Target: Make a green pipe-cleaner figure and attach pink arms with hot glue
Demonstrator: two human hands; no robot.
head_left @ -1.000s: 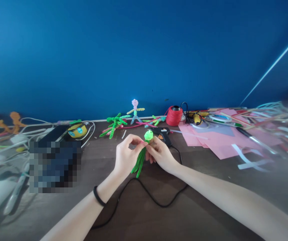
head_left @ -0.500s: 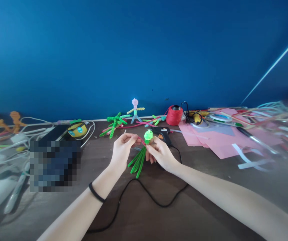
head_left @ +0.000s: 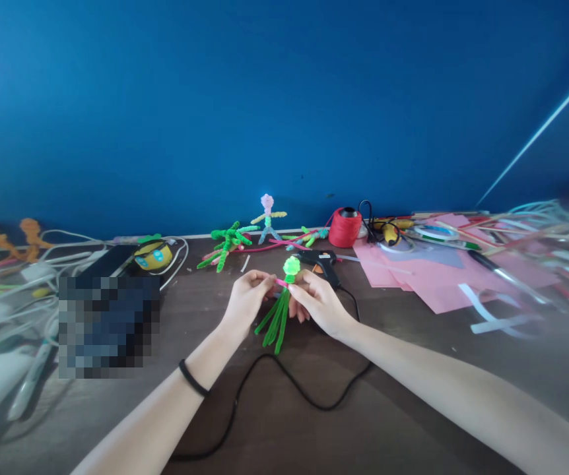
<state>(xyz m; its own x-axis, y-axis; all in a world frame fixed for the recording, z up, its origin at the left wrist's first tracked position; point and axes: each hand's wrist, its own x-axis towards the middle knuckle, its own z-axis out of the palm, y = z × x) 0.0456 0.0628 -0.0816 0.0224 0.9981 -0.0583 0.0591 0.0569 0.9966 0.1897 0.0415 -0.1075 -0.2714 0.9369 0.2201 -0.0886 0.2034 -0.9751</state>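
Between my hands is a green pipe cleaner figure (head_left: 292, 266) with a round bright head and several loose green strands (head_left: 275, 323) hanging below. A pink pipe cleaner (head_left: 281, 282) crosses just under its head. My left hand (head_left: 249, 297) is closed, pinching the pink pipe cleaner between thumb and fingers. My right hand (head_left: 318, 300) is closed around the figure's neck, thumb in front; its other fingers are partly hidden behind the strands. Just behind my right hand lies a black glue gun (head_left: 325, 261).
Against the blue wall are a finished-looking pipe cleaner doll (head_left: 267, 218), a green pipe cleaner piece (head_left: 228, 243) and a red thread spool (head_left: 344, 227). Pink paper (head_left: 433, 280) lies right, cables and a yellow round object (head_left: 152, 256) left. A black cord (head_left: 309, 398) curves across the table (head_left: 403, 422).
My left hand has moved slightly down and right, and the pink pipe cleaner now lies more level across the neck. The green strands have swung a little to the right.
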